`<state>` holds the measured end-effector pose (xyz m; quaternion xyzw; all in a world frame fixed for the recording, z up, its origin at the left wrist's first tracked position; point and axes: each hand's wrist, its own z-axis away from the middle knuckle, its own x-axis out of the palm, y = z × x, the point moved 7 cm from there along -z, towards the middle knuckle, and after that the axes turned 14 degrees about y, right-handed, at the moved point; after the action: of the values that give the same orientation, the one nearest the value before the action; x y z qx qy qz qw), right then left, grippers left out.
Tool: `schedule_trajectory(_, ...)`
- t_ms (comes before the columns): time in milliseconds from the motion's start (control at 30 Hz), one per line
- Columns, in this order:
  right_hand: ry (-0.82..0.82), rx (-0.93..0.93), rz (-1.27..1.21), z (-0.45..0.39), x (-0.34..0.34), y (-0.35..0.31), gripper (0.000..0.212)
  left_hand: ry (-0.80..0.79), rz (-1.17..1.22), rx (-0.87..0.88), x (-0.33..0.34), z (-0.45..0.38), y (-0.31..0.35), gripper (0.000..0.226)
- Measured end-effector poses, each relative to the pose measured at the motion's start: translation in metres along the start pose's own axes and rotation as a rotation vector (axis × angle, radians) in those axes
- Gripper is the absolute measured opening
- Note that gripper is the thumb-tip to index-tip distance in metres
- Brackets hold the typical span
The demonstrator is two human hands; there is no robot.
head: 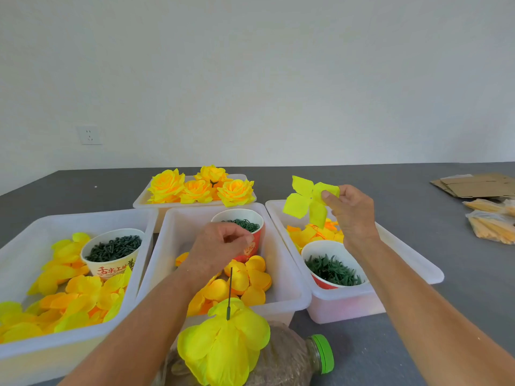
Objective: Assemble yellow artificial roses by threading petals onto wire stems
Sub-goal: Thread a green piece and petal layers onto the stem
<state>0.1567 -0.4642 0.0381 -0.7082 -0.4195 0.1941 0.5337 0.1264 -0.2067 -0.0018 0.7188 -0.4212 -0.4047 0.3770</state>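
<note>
My right hand (pixel 351 215) pinches a yellow four-lobed petal piece (pixel 302 200) by one lobe, up above the right bin (pixel 412 263). My left hand (pixel 220 247) hovers over the middle bin (pixel 289 274) with fingers curled and thumb against forefinger, beside a red cup of green rings (pixel 245 222); nothing shows between its fingertips. In front, a dark wire stem (pixel 230 292) stands upright through a stack of yellow petals (pixel 223 349). The stack rests on a plastic bottle with a green cap (pixel 323 353) lying on its side.
The left bin (pixel 22 240) holds loose yellow petals and a paper cup of dark green parts (pixel 113 247). A cup of green leaf-shaped pieces (pixel 331 270) stands in the right bin. Finished yellow roses (pixel 200 186) fill a back tray. Cardboard (pixel 473 186) and bagged yellow material (pixel 493 224) lie far right.
</note>
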Motion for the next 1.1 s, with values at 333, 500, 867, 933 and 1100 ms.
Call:
schedule_trajectory(333,-0.472,-0.331,0.089,0.089,0.061,-0.059,0.022,-0.105,0.285,-0.227,-0.016,0.004,0.038,0.059)
schedule_trajectory(500,-0.472,-0.146,-0.053,0.103,0.065,-0.064,0.013,-0.091,0.407,-0.223,-0.028,0.009,0.042,0.038)
schedule_trajectory(867,-0.629,0.028,-0.177,0.130,0.073,-0.078,0.017,-0.036,0.454,-0.076,-0.053,0.020,0.069,0.036)
schedule_trajectory(933,-0.517,-0.265,-0.080,0.131,0.064,-0.093,0.016,0.034,0.443,-0.027,-0.061,0.023,0.073,0.032)
schedule_trajectory(1100,-0.103,-1.255,0.214,0.157,0.038,-0.122,0.016,0.163,0.277,0.175,-0.076,0.032,0.084,0.028)
